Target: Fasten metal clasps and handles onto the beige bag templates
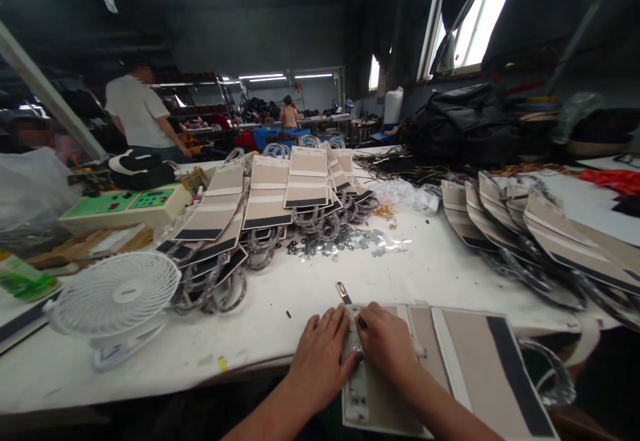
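A beige bag panel (pixel 473 341) with a white band and a black stripe lies at the table's front edge, partly overhanging it. My left hand (pixel 323 354) rests on the panel's left end, fingers stretched forward and thumb pointing right. Close beside it, my right hand (pixel 387 347) is closed, its fingers curled down on the panel near a small dark spot; what they pinch is hidden. A little metal piece with a dark strap (pixel 343 292) sticks out beyond the panel's far edge. At the right end hangs a plastic-wrapped ring handle (pixel 550 374).
Stacked beige panels with wrapped handles (pixel 267 191) stand ahead, and more panels (pixel 550 234) lie at right. Silvery metal pieces (pixel 330 244) and gold-coloured bits (pixel 385 212) are scattered between. A white fan (pixel 117 291) stands at left. A person in a white shirt (pixel 143 114) is farther back.
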Demonstrator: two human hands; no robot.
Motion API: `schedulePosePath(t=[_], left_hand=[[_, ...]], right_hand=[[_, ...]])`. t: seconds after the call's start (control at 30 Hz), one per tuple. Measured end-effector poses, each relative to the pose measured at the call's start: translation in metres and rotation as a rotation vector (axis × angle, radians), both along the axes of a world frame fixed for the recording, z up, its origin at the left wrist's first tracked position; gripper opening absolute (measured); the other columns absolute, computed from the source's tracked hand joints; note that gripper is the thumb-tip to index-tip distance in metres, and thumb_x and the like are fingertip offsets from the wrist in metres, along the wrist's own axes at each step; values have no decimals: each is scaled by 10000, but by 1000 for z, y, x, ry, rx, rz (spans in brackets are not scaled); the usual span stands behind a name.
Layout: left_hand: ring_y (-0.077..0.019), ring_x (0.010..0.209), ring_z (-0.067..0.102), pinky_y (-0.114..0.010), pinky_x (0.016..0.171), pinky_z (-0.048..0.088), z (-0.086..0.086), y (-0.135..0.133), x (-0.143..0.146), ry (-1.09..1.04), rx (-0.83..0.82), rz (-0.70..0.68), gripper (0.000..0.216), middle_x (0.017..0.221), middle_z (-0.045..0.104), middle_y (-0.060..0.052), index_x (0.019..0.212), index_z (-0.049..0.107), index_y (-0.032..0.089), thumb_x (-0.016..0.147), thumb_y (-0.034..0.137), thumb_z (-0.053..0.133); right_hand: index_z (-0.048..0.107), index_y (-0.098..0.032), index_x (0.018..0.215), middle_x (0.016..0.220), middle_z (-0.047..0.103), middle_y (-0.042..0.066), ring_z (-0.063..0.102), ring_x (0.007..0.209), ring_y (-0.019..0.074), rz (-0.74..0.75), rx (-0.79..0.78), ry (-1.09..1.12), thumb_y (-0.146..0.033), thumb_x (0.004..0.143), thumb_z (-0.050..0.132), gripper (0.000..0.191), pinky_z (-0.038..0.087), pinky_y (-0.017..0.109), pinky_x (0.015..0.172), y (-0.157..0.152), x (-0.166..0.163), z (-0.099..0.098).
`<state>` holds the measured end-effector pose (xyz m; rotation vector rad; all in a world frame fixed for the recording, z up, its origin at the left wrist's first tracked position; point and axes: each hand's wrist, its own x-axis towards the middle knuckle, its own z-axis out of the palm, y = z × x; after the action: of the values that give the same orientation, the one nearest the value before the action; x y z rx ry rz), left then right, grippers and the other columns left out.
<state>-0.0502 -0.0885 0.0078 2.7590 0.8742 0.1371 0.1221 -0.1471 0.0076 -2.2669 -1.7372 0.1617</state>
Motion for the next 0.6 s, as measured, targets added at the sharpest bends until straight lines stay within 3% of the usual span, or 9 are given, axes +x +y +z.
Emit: schedulePosePath(t=[0.17, 0.4, 0.6], left_hand=[[-321, 1566, 308, -558, 1281, 227, -4, 1, 1, -4, 38, -73, 658, 1701, 312, -115, 1624, 361, 180, 1058, 505, 443], [-317, 1543, 354, -494, 1297, 235, 3, 1, 8, -14, 65, -143, 697, 1652, 396, -185, 1611, 372, 94, 1048, 496, 458], [-344, 1523, 378, -509, 1262, 302, 15, -6, -3, -32, 0, -71, 749, 1679, 364, -153, 1610, 388, 122, 952, 410, 603]], right_hand=[[749, -202, 1006, 1039, 739, 89, 727, 938, 245, 22, -83, -22, -194, 978, 535, 215, 429, 298, 719, 2, -2, 8], [764, -198, 1125, 1083, 753, 136, 738, 971, 236, 55, -134, -21, -143, 943, 544, 291, 477, 280, 782, 8, -9, 26], [825, -222, 968, 1002, 805, 102, 754, 943, 238, 46, -104, 12, -300, 893, 674, 186, 500, 285, 799, 13, 5, 39]])
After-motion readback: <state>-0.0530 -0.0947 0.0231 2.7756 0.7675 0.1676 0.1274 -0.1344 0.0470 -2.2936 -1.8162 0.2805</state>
